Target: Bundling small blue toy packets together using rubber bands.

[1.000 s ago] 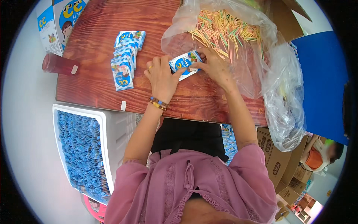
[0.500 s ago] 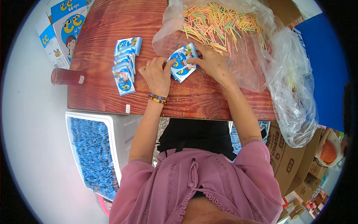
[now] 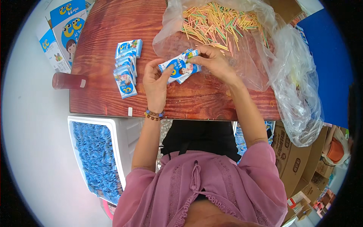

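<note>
Between my two hands is a small blue-and-white candy packet (image 3: 176,68), lifted and tilted. My left hand (image 3: 155,77) pinches its left end, thumb on top. My right hand (image 3: 215,62) grips its upper right end between thumb and fingers. Partly hidden under it lies at least one more packet (image 3: 183,79) of the same kind. To the left of my left hand, a row of several overlapping packets (image 3: 126,72) lies on the reddish wooden table (image 3: 102,90).
Thin pastel sticks (image 3: 223,24) lie on a clear plastic bag (image 3: 297,90) at the far right. A reddish cylinder (image 3: 68,81) sits at the left edge near printed boxes (image 3: 68,32). Below left, a white bin (image 3: 118,151) is full of blue packets; cardboard boxes (image 3: 289,155) stand lower right.
The top packet has been raised and turned more level, away from the packet beneath. My left hand has rolled so its thumb lies over the packet's left end.
</note>
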Demonstrator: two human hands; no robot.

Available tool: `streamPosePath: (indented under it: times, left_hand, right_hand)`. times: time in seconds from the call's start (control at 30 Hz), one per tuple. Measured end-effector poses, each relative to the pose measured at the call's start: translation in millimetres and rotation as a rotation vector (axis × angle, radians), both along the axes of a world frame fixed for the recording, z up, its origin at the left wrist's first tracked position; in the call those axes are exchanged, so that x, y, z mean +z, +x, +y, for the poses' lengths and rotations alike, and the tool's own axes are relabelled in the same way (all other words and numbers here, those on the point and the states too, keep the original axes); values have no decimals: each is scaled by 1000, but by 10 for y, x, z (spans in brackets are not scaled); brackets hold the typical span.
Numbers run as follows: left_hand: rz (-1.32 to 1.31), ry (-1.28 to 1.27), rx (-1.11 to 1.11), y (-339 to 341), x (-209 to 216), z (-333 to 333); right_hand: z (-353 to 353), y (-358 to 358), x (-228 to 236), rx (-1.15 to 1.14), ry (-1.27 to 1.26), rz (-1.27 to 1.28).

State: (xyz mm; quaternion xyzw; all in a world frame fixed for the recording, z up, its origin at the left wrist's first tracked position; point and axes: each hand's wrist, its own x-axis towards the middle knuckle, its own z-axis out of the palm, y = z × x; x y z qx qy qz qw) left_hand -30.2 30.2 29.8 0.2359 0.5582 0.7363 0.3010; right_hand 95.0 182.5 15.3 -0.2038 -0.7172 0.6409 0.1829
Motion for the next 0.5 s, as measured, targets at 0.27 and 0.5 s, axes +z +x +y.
streamPosePath:
  times: [0.27,0.5]
  left_hand:
    - [-195,53,-79,21,-223,-77]
    - [-275,35,-86,90,-229,-121]
  right_hand:
    - [-191,89,-64,-33,-145,119]
    - [-237,170,-75,-37,-139,75]
